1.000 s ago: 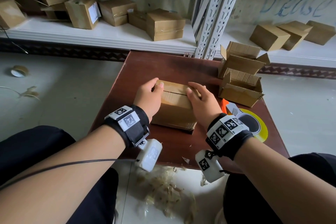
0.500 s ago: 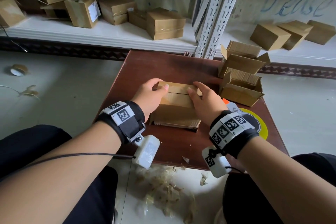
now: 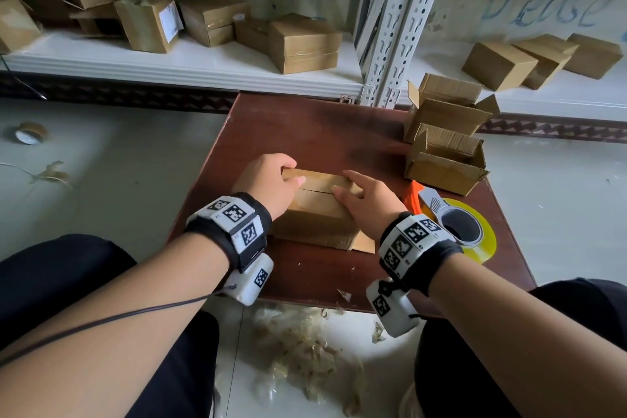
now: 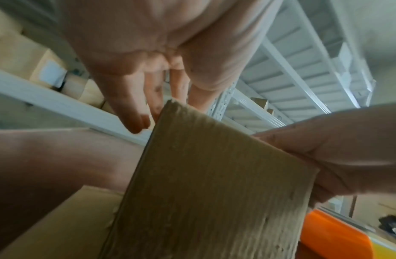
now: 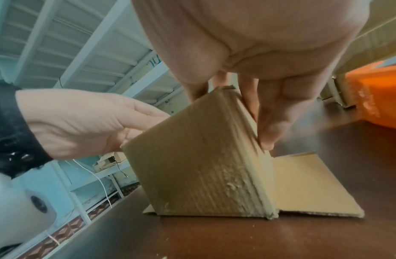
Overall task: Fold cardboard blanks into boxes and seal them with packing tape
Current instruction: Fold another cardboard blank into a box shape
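Holding a half-folded cardboard box (image 3: 319, 214) at frame centre on the brown tabletop (image 3: 305, 132), both hands work its top flaps. Left hand (image 3: 271, 185) sits on the box's left end, fingers curled over the top edge, thumb on the top face; left grip clamped on the box. Right hand (image 3: 369, 200) covers the right end, fingers laid across the top flaps beside the centre seam, thumb down the right side in the right wrist view; right grip also wrapped onto the box. The two top flaps meet along a seam running left-right; no tape visible on it. One bottom flap (image 5: 308, 185) lies flat on the tabletop, sticking out at the box's right side. Right wrist view shows the box's near wall tilted, not square. Tape dispenser (image 3: 441, 210), orange and grey, with a yellow-edged tape roll (image 3: 481, 237), rests on the tabletop just right of the right hand, not touched. Two open boxes (image 3: 444, 142) with flaps up stand at the upper right of the tabletop, one behind the other. Closed boxes line the white shelf (image 3: 190, 61) across the top of the frame. A spare tape roll (image 3: 30, 132) lies on the floor at far left; tape scraps (image 3: 305, 349) litter the floor below the tabletop's near edge.
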### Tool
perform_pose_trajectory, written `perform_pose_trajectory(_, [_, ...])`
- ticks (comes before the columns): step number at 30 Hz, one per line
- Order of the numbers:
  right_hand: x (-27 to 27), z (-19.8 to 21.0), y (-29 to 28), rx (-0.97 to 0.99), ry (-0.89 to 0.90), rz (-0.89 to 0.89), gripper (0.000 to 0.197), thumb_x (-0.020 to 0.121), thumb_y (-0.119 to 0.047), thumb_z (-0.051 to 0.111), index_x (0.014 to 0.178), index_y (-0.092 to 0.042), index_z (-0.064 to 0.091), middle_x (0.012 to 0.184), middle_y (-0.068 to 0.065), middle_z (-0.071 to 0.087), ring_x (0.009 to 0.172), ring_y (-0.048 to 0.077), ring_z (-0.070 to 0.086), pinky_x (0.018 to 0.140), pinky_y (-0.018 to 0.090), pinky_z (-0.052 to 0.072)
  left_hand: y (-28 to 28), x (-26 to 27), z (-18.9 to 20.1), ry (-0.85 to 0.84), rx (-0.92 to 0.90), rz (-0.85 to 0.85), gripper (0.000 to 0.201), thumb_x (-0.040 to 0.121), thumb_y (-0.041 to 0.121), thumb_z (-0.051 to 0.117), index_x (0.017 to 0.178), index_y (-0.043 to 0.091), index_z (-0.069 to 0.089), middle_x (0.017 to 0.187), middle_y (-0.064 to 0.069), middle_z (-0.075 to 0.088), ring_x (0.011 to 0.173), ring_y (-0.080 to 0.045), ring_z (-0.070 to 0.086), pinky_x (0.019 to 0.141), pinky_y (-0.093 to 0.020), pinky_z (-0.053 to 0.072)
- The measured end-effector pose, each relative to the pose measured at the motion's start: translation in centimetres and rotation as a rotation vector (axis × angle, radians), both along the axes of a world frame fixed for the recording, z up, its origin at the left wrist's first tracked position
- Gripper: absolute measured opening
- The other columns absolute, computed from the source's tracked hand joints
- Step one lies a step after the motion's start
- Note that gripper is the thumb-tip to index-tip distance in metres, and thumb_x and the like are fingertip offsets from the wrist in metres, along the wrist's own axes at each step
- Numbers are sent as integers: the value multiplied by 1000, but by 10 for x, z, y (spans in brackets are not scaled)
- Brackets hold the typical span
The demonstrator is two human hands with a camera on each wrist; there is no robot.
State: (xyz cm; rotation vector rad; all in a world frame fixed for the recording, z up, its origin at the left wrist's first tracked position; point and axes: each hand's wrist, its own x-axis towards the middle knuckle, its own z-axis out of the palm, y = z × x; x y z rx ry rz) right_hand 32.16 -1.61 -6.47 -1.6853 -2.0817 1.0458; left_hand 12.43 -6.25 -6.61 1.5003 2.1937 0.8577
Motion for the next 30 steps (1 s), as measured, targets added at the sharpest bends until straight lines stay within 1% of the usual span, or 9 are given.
perform_pose_trajectory(4, [1, 1, 1, 9, -4, 8, 58, 98, -60, 57, 153, -43, 47, 139, -1, 65, 120, 21, 64, 101, 40, 55, -6, 14, 7, 153, 232, -140, 23, 87, 23, 80, 109, 27, 77, 109, 9, 71, 104, -18, 62, 90, -37, 54])
perform_pose_trajectory(7, [-1, 1, 0, 20, 17, 15, 50, 101, -47, 53, 151, -43, 50, 143, -1, 64, 124, 22, 64, 104, 40, 54, -11, 34, 9, -33, 236, -372, 21, 84, 15, 81, 103, 23, 79, 96, 10, 73, 87, -8, 67, 84, -33, 58])
perform_pose_trajectory(10, [-4, -5, 3, -2, 100, 27, 60, 90, -28, 46, 148, -40, 57, 136, -2, 69, 124, 20, 65, 107, 39, 53, -15, 49, 5, -18, 158, -524, 37, 87, 3, 70, 120, 20, 75, 110, 4, 68, 104, -13, 63, 98, -28, 49])
perform_pose_trajectory(12, [-7, -9, 6, -6, 182, -1, 57, 92, -14, 45, 143, -32, 63, 125, -2, 73, 116, 16, 67, 105, 34, 54, -13, 50, 4, -1, 125, -522, 44, 87, 0, 64, 125, 20, 72, 112, 3, 67, 110, -17, 59, 102, -31, 46])
perform_pose_trajectory(16, [-8, -7, 11, 25, 288, 8, 52, 96, 5, 43, 124, -22, 76, 112, -2, 77, 110, 16, 71, 97, 29, 57, -4, 47, 4, -5, 164, -438, 36, 84, 18, 73, 120, 21, 74, 108, 4, 68, 106, -19, 60, 97, -41, 50])
perform_pose_trajectory(18, [-7, -3, 12, 29, 290, 7, 44, 100, 3, 46, 125, -19, 75, 113, 0, 77, 107, 16, 72, 91, 26, 58, 0, 47, 5, 33, 175, -415, 38, 84, 30, 76, 121, 22, 74, 109, 4, 68, 107, -20, 58, 95, -43, 51])
perform_pose_trajectory(22, [6, 10, 20, 82, 204, -36, 38, 106, -3, 44, 136, -15, 64, 122, 7, 70, 101, 17, 66, 72, 16, 51, 4, 50, 10, 151, 233, -414, 27, 90, 36, 76, 115, 25, 76, 107, 7, 68, 103, -19, 54, 87, -42, 51])
perform_pose_trajectory(27, [42, 14, 34, 228, -180, -126, 42, 105, -24, 50, 146, -25, 54, 145, 14, 51, 134, 36, 49, 111, 43, 43, -4, 62, 20, 201, 419, -456, 14, 92, 30, 75, 103, 25, 80, 99, 7, 71, 95, -18, 60, 74, -28, 46])
perform_pose_trajectory(30, [55, 11, 27, 110, -412, -241, 56, 98, -50, 57, 147, -23, 47, 149, 16, 39, 141, 40, 35, 115, 52, 36, -5, 64, 23, 87, 461, -540, 11, 93, 22, 74, 101, 17, 79, 94, 3, 70, 89, -14, 63, 80, -31, 53])
